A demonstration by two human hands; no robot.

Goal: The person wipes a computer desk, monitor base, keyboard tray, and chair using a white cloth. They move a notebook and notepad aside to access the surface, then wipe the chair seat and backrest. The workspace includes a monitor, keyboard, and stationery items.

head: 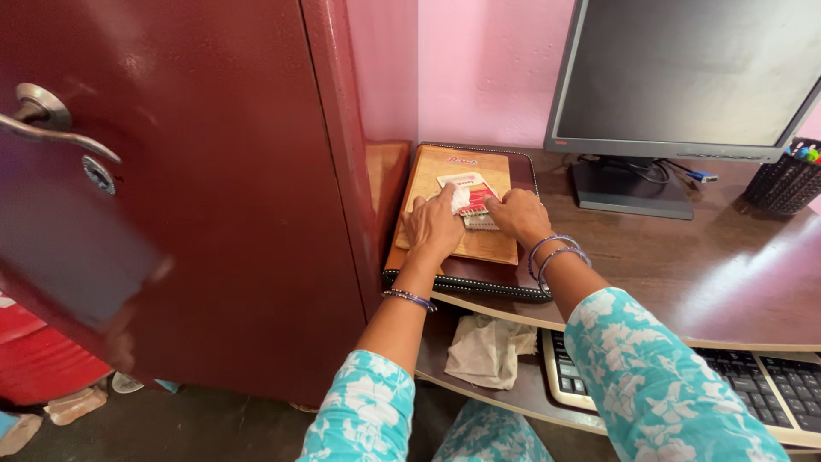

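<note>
Fingers of my left hand (432, 227) are curled together around a small white cloth wad (459, 198), pressing it onto the red-and-white card (473, 198); my right hand (518, 216) lies flat, fingers close together, fingertips (496, 205) pinning the card's right edge. Card lies on the tan folder (462, 205), which rests on a dark zip case (479, 278) at the left end of the brown desk (684, 274), just beside the maroon cabinet door (197, 197). Card's long axis runs away from me, tilted slightly left, top end toward the pink wall (483, 68); folder's long axis runs likewise.
</note>
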